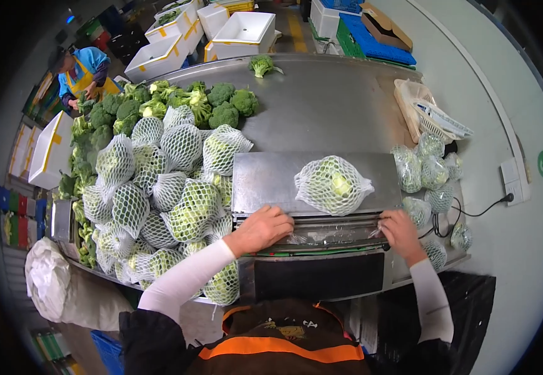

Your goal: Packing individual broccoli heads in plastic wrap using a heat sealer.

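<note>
A broccoli head in a white foam net [333,185] lies on the steel top plate [264,183] of a wrapping machine. Below that plate, clear plastic film [335,233] spans the front slot. My left hand [266,228] pinches the film near the slot's left part, where it bunches at the fingertips. At the right end, my right hand [400,234] holds another gathered bit of the film between thumb and fingers. Left of the machine is a pile of netted broccoli heads [159,197], close to my left forearm.
Bare broccoli [135,105] is heaped behind the netted pile, and one head [262,65] sits at the table's far edge. Film-wrapped heads [433,173] lie at right beside a basket [424,112] and a power cable [478,214]. A co-worker [86,75] handles broccoli at far left.
</note>
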The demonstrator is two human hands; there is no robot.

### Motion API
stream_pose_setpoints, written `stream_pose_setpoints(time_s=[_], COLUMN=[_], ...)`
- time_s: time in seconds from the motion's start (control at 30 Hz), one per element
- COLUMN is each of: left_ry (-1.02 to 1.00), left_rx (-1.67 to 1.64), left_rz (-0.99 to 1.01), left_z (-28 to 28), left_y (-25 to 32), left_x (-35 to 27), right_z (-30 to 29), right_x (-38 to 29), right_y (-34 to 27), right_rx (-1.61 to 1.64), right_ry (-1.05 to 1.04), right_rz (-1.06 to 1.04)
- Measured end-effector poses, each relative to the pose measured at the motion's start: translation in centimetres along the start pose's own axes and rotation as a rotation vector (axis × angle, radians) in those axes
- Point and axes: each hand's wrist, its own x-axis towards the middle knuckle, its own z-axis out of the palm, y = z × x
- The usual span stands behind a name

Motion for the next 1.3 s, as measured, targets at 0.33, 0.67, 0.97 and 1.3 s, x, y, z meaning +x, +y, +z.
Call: stream_pose_setpoints(time_s=[0.33,0.67,0.97,1.3], left_ry=[0.682,0.169,0.038,-0.286], left_rx=[-1.115,0.300,-0.165,-0.956], left_rz=[-0.330,0.197,-0.083,-0.455], left_z=[-8.9,-1.7,1.5,-0.1], left_y=[2.5,-7.2,-8.3,7.1], left_x=[0.1,7.3,9.1,0.0], right_z=[-12.2,-0.2,6.2,-2.0], right_x=[6.4,14.4,12.0,-1.8], right_y=[-5.3,3.8,3.7,-10.0], right_rx=[0.801,-0.159,0.657,0.958], right_ry=[0.028,0.010,-0.101,-0.290], right_rz=[0.302,-0.312,0.104,0.183])
